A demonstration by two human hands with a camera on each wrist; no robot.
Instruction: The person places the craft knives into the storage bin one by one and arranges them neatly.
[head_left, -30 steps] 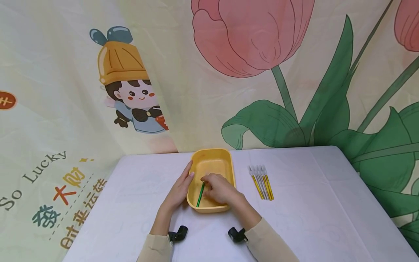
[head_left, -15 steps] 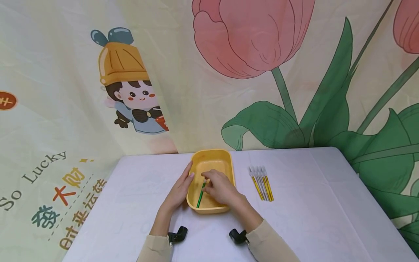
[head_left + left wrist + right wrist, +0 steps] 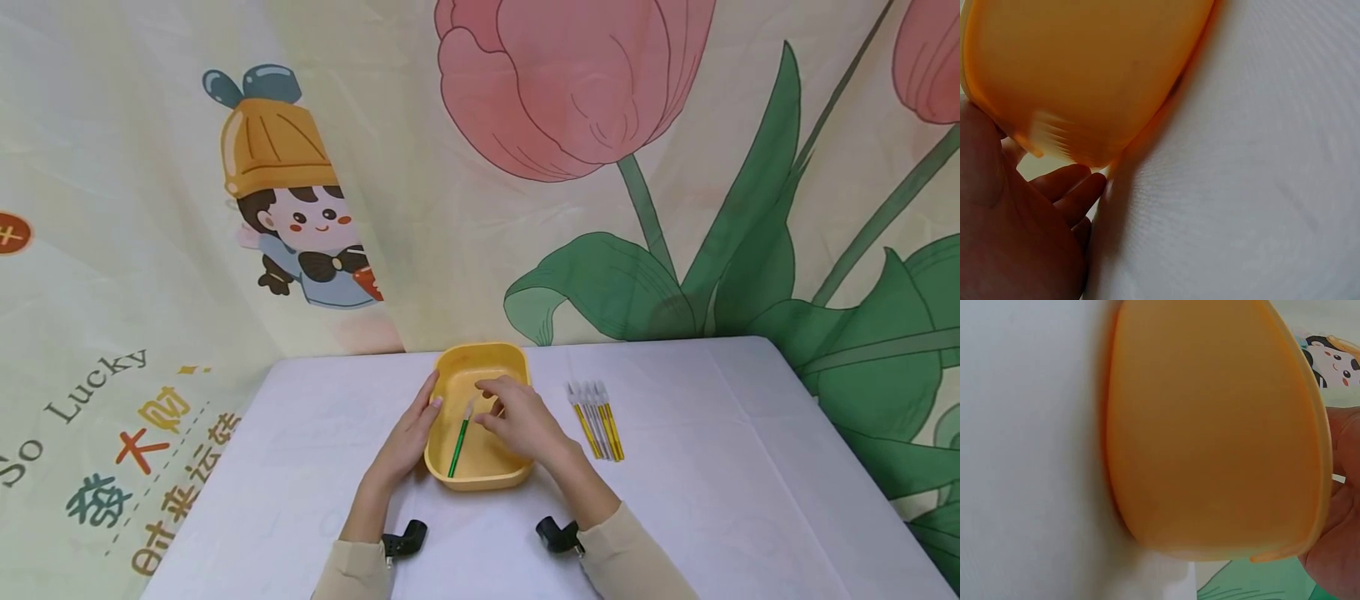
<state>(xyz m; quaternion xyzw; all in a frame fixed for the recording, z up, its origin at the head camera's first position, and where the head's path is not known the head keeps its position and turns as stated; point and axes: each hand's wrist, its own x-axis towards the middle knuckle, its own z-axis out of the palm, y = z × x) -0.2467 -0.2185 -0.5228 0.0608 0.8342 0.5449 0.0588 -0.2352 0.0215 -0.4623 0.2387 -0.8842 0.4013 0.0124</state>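
A yellow plastic tray (image 3: 491, 358) stands on the white-covered table. In it lies a slim green pen-like tool (image 3: 458, 447) with a pale, see-through tip, slanting along the left side; its exact kind is too small to tell. My left hand (image 3: 403, 437) holds the tray's left side, thumb at the rim and fingers along the outer wall, as the left wrist view also shows at the wall (image 3: 1104, 75). Over the tray's right half hovers my right hand (image 3: 517, 417), fingers loosely bent, apart from the green tool. The tray wall (image 3: 1216, 437) hides part of it in the right wrist view.
Right of the tray, several slim tools (image 3: 596, 421) with gold or silver handles and clear tips lie side by side. A printed cloth backdrop (image 3: 450, 250) hangs behind the table (image 3: 712, 467). Wrist cameras (image 3: 405, 539) sit at both cuffs.
My right hand has let go of the green tool and drawn up and right from it, baring its pale tip. The left hand stays at the tray.
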